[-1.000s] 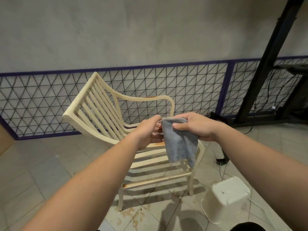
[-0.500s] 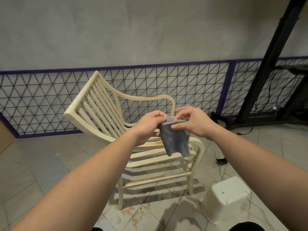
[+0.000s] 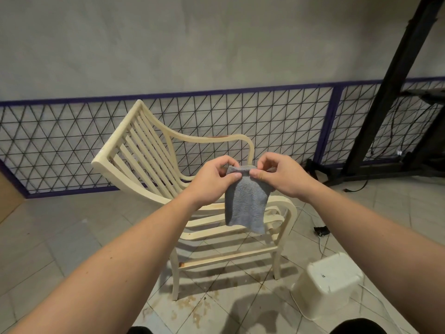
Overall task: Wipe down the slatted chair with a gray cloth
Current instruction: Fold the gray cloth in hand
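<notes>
Nubby gray cloth (image 3: pixel 245 203) pinched at its top edge by left hand (image 3: pixel 212 180) and right hand (image 3: pixel 280 175), hanging before cream slatted chair (image 3: pixel 144 150).

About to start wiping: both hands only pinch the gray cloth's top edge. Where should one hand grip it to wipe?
Probably bunch the gray cloth at its middle, from the right hand side. It hangs limp and flat below the left hand, so an edge pinch gives no wiping pad.

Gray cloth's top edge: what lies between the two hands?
In the head view, only a short bare stretch of gray cloth separates the left hand from the right hand.
</notes>
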The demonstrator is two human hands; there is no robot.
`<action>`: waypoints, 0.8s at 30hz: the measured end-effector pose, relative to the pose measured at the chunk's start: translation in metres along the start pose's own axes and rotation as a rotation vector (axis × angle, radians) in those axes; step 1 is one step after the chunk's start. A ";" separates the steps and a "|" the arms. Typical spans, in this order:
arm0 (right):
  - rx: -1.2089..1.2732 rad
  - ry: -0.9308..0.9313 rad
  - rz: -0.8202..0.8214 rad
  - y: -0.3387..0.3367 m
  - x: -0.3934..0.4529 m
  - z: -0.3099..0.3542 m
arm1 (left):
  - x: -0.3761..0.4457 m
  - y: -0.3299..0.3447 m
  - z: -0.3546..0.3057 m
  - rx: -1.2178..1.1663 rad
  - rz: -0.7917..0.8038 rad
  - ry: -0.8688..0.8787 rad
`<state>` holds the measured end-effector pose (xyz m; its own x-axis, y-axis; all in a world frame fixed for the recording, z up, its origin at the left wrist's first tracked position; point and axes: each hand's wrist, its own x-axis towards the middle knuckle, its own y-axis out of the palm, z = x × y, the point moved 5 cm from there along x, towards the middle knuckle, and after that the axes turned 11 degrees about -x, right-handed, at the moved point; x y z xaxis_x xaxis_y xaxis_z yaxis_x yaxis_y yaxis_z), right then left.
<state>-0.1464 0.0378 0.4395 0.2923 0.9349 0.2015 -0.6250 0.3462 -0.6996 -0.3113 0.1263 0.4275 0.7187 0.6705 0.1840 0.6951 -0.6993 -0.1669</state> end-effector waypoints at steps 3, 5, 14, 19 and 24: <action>-0.071 -0.042 -0.003 0.003 -0.001 0.003 | 0.001 -0.005 0.003 0.029 -0.012 -0.001; -0.025 -0.051 -0.002 0.004 0.000 0.005 | 0.001 -0.009 0.003 -0.009 -0.035 0.008; 0.312 0.052 0.187 0.027 -0.007 -0.001 | -0.001 -0.011 0.016 -0.300 -0.135 -0.056; 0.653 0.174 0.141 0.031 -0.010 -0.025 | 0.004 0.008 0.027 -0.421 -0.160 -0.094; 0.540 0.273 -0.098 -0.007 -0.012 -0.083 | 0.027 0.019 0.061 -0.026 -0.175 -0.077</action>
<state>-0.0852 0.0181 0.3847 0.4976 0.8673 0.0147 -0.8432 0.4876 -0.2262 -0.2780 0.1460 0.3704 0.5866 0.7988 0.1334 0.8097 -0.5757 -0.1137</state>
